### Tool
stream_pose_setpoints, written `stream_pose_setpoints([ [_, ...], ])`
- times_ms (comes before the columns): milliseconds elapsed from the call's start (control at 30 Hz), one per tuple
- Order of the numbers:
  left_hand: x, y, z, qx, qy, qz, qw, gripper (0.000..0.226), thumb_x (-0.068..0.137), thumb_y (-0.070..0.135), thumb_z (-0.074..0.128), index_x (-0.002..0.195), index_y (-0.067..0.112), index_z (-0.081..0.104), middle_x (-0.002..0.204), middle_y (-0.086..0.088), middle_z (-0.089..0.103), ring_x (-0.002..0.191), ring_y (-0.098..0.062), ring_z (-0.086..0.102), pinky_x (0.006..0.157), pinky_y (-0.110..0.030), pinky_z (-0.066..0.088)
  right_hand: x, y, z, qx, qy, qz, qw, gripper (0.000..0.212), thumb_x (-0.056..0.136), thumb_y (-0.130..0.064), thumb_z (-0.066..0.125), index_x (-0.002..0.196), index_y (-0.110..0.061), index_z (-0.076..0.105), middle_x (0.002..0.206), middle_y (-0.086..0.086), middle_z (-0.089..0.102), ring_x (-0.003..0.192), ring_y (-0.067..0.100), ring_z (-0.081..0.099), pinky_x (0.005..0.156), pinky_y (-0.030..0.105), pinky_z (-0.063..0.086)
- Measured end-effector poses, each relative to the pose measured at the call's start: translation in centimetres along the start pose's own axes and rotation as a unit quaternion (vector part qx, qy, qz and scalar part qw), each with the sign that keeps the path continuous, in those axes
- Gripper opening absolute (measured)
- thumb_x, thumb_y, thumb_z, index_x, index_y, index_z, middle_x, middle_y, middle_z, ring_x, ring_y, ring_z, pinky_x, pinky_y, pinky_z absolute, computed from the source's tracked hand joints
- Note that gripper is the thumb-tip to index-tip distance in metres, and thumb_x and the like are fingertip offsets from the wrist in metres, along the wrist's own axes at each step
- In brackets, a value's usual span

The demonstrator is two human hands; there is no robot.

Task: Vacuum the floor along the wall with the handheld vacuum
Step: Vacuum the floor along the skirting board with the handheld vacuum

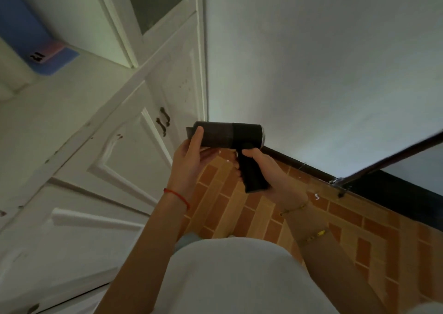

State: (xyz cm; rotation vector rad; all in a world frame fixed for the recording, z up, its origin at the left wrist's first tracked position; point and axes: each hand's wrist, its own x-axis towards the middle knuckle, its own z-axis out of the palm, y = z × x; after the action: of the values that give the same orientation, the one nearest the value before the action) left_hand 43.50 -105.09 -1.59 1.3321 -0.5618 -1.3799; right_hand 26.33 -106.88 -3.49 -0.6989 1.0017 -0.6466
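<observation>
A black handheld vacuum [230,135] is held in the air at chest height, its barrel lying sideways with the nozzle end to the left. My right hand [263,169] is closed around its pistol handle. My left hand [191,153] supports the nozzle end, thumb over the barrel and fingers under it. Below lies the orange brick-pattern floor [251,213]. It meets the white wall [311,61] along a black baseboard [299,163].
White cabinets with dark handles [163,121] fill the left side. A dark metal bar [388,161] slants in from the right and ends at a bracket [338,184] near the baseboard. Small white scraps [317,196] lie on the floor.
</observation>
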Motion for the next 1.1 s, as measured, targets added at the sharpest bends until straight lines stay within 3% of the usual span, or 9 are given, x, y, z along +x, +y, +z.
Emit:
stream_pose_setpoints([
  [200, 2.3, -0.2, 3.9, 0.005, 0.023, -0.004, 1.000, 0.028, 0.099, 0.042, 0.053, 0.107, 0.017, 0.064, 0.094, 0.000, 0.077, 0.093, -0.013, 0.074, 0.089, -0.033, 0.058, 1.5, -2.1, -3.1, 0.003, -0.003, -0.007, 1.000, 0.019, 0.093, -0.027, 0.055, 0.101, -0.012, 0.060, 0.080, 0.002, 0.064, 0.070, 0.015, 0.060, 0.066, 0.027, 0.051],
  [433, 8.0, 1.2, 6.4, 0.026, 0.032, -0.006, 0.999, 0.040, 0.099, 0.043, 0.051, 0.120, 0.011, 0.061, 0.104, -0.005, 0.073, 0.093, -0.014, 0.074, 0.089, -0.034, 0.059, 5.7, -5.0, -5.0, 0.039, -0.010, -0.009, 0.999, 0.019, 0.091, -0.027, 0.058, 0.100, -0.011, 0.062, 0.081, 0.004, 0.064, 0.071, 0.015, 0.060, 0.068, 0.028, 0.051],
  [567, 12.4, 2.4, 7.2, 0.055, 0.035, -0.003, 0.998, 0.029, 0.098, 0.049, 0.052, 0.106, 0.023, 0.064, 0.098, 0.003, 0.074, 0.094, -0.014, 0.074, 0.093, -0.040, 0.057, 9.3, -7.4, -5.6, 0.072, -0.011, 0.019, 0.997, 0.040, 0.072, -0.036, 0.073, 0.102, -0.011, 0.062, 0.084, 0.007, 0.064, 0.073, 0.017, 0.060, 0.073, 0.031, 0.049],
  [633, 14.5, 3.3, 7.6, 0.069, 0.023, 0.002, 0.997, 0.033, 0.098, 0.049, 0.050, 0.112, 0.022, 0.062, 0.104, 0.001, 0.073, 0.096, -0.014, 0.073, 0.096, -0.041, 0.056, 11.4, -8.6, -5.8, 0.103, -0.024, 0.040, 0.994, 0.047, 0.068, -0.036, 0.077, 0.104, -0.011, 0.060, 0.085, 0.006, 0.063, 0.074, 0.017, 0.060, 0.072, 0.031, 0.049],
  [833, 19.5, 6.2, 8.0, 0.085, -0.007, 0.011, 0.996, 0.044, 0.099, 0.044, 0.048, 0.128, 0.012, 0.057, 0.117, -0.006, 0.070, 0.100, -0.013, 0.072, 0.097, -0.035, 0.056, 15.7, -12.2, -5.4, 0.194, -0.099, 0.030, 0.976, 0.018, 0.084, -0.024, 0.058, 0.097, -0.012, 0.061, 0.083, 0.003, 0.060, 0.073, 0.013, 0.058, 0.069, 0.023, 0.051],
  [1100, 24.0, 7.7, 7.9, 0.084, -0.037, -0.006, 0.996, 0.046, 0.100, 0.042, 0.049, 0.131, 0.009, 0.056, 0.125, -0.011, 0.067, 0.108, -0.017, 0.070, 0.099, -0.037, 0.055, 19.2, -14.2, -5.5, 0.198, -0.115, 0.036, 0.973, 0.017, 0.083, -0.021, 0.061, 0.097, -0.012, 0.058, 0.080, 0.001, 0.058, 0.072, 0.013, 0.057, 0.071, 0.024, 0.050],
])
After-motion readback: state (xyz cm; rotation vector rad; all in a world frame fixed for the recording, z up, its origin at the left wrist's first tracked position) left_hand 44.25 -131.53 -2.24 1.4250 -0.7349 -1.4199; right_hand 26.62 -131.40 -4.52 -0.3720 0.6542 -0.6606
